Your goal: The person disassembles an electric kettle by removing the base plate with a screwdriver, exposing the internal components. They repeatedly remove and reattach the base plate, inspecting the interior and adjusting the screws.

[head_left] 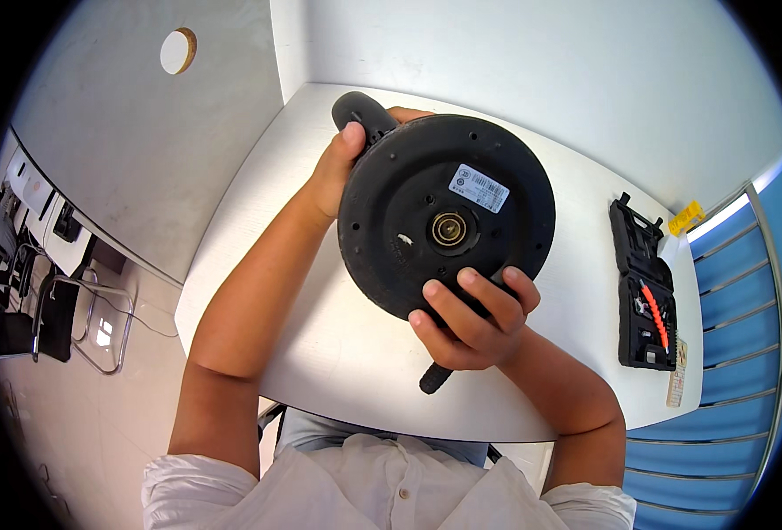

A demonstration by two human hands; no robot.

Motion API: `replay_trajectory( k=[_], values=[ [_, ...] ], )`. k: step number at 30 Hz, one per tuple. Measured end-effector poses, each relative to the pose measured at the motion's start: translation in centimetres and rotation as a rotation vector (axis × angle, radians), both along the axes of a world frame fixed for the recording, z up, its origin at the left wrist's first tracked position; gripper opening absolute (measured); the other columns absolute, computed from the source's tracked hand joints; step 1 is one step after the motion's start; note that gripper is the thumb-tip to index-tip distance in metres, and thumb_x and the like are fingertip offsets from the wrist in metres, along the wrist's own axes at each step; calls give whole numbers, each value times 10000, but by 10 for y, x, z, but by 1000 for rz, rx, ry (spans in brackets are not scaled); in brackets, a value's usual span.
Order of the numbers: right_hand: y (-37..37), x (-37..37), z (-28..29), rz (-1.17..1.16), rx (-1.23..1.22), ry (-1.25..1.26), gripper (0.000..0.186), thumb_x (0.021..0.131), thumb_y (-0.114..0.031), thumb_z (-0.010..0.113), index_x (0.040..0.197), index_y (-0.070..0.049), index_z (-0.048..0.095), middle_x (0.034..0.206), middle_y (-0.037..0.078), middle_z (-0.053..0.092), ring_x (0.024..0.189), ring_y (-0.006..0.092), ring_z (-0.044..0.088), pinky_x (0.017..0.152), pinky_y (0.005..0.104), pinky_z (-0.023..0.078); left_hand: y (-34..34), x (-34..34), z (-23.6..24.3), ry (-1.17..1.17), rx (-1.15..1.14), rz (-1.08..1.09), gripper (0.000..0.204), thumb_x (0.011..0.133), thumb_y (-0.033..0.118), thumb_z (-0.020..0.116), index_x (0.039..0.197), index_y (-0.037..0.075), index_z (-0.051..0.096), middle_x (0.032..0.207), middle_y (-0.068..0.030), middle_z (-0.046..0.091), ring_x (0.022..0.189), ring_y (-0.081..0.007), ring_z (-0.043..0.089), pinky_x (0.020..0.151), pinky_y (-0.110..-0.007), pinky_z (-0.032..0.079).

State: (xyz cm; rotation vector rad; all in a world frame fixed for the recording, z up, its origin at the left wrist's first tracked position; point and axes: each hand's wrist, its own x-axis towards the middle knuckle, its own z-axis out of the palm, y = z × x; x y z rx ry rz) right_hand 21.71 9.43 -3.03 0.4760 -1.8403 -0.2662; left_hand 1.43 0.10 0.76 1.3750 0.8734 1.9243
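I hold a black electric kettle [382, 252] over the table, its round underside turned toward me. A brass-ringed connector [448, 229] sits at the middle, with a pale label [478, 188] just above it. My left hand [345, 159] is closed round the kettle's upper left edge, the thumb beside the thick black handle [360, 110]. At the lower right edge, my right hand [479, 322] grips the kettle, its fingers bent over the underside. A short dark stub [435, 378] sticks out below that hand. The kettle's body is hidden behind its bottom.
An opened black tool case [645, 291] lies at the table's right side, with an orange flexible shaft [654, 316] in it. Beyond it is a yellow object [686, 217]. Metal railings [744, 300] run past the white table's [303, 362] right edge; a chair [99, 322] stands far left.
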Motion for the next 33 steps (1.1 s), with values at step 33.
replay_trajectory(
  k=[33],
  values=[
    [6,1,-5,91,42,-23,132,832,-259,627,944,-302,572,1036,-147,606,1100,103,500,1027,366,274,3,0,-7,-52,18,-33,930,720,743,523,1233,-32,536,1176,-220,595,1058,-313,616,913,-424,512]
  ],
)
